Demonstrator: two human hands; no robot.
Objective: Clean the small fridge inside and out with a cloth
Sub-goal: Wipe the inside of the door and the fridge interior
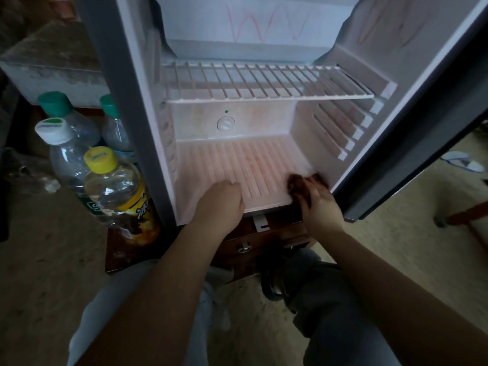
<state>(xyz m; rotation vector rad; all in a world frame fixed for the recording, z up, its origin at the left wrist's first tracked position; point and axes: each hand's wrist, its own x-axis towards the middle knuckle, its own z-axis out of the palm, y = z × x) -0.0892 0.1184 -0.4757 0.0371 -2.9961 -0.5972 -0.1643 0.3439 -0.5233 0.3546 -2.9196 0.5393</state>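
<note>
The right hand [320, 207] is laid over a dark brown cloth [295, 182], fingers fairly straight and spread, and the cloth is pressed onto the front right corner of the fridge floor [266, 192]. The left hand [220, 200] is clenched, nothing seen in it, and is rested knuckles-down on the floor's front edge, left of centre, as a brace. The floor is ribbed front to back, and a pinkish stain [250, 159] is seen along the middle ribs, so the wipe is best run along the grooves, not across, with the cloth folded to a clean face once it loads up. The right corner should be worked out first, then the strokes carried towards the stain. Above, a wire shelf [264, 83] is seated on the side rails and a round dial [226, 123] is set in the back wall; both are judged not yet done. Red scribbles [264, 30] are visible on the upper back panel. Outside the small fridge [105, 75], bottles [113, 186] are stood by its left side.
</note>
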